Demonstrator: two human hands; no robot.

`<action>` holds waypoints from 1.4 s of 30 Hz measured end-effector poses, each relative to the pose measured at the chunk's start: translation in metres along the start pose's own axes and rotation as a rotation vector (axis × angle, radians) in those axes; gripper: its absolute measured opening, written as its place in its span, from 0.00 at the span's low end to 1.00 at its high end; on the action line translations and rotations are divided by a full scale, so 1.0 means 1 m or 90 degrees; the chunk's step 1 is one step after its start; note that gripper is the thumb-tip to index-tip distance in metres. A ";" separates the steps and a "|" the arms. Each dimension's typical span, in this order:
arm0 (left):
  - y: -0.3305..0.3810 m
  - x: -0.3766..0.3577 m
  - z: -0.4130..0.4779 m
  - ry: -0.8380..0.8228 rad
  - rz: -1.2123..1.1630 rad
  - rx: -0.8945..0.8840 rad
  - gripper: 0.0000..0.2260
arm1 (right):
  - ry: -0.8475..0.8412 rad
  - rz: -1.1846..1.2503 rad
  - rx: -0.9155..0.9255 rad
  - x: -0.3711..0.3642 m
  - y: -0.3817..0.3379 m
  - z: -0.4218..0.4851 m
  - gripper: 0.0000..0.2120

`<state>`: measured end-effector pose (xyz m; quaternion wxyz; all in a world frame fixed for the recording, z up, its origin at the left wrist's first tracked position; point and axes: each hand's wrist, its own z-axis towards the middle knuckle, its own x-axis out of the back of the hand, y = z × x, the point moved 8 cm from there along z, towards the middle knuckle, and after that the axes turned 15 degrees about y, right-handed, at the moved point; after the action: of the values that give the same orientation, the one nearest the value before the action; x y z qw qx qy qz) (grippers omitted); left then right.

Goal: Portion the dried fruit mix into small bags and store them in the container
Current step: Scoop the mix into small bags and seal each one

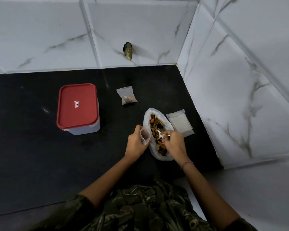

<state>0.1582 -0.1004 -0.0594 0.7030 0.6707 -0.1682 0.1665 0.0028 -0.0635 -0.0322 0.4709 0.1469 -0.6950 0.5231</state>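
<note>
Now | holds small bag (145, 137) open in left hand (135, 145) | pinches white spoon (159, 134) in right hand (173, 142), bowl among dried fruit mix (154, 124)

The container (78, 109) stands well left of the large bag (157, 154); a wide strip of bare black counter (113, 120) lies between them and toward the near edge; the filled small bag (126, 95) lies further back; at the right the empty bags (180, 122) lie near the tiled wall (240, 100), which closes that side.
</note>
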 end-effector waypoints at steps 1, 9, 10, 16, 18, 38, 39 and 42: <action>0.000 0.000 0.000 0.000 -0.005 -0.003 0.13 | -0.013 0.057 -0.058 0.000 0.008 0.004 0.11; 0.002 0.001 -0.001 -0.023 -0.017 -0.025 0.15 | -0.028 0.304 -0.297 0.001 0.038 0.007 0.10; 0.002 0.002 0.000 -0.023 -0.014 -0.027 0.15 | -0.030 0.324 -0.317 0.000 0.040 0.007 0.10; 0.002 0.010 0.003 0.009 0.071 -0.052 0.17 | -0.033 0.510 -0.447 0.005 0.049 0.001 0.11; 0.003 0.013 0.005 0.024 0.073 -0.054 0.16 | -0.029 0.561 -0.478 0.008 0.046 -0.002 0.11; 0.018 0.035 0.031 0.093 -0.008 -0.001 0.21 | 0.133 0.117 0.279 0.031 -0.093 -0.027 0.10; 0.018 0.036 0.031 0.102 -0.018 -0.001 0.20 | 0.148 0.089 0.340 0.028 -0.098 -0.033 0.10; 0.016 0.042 0.032 0.124 -0.032 0.001 0.20 | 0.187 0.046 0.449 0.021 -0.100 -0.041 0.13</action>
<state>0.1879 -0.1314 -0.0247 0.7192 0.6561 -0.0817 0.2136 0.0822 -0.0630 0.0443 0.4674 0.1990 -0.4025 0.7615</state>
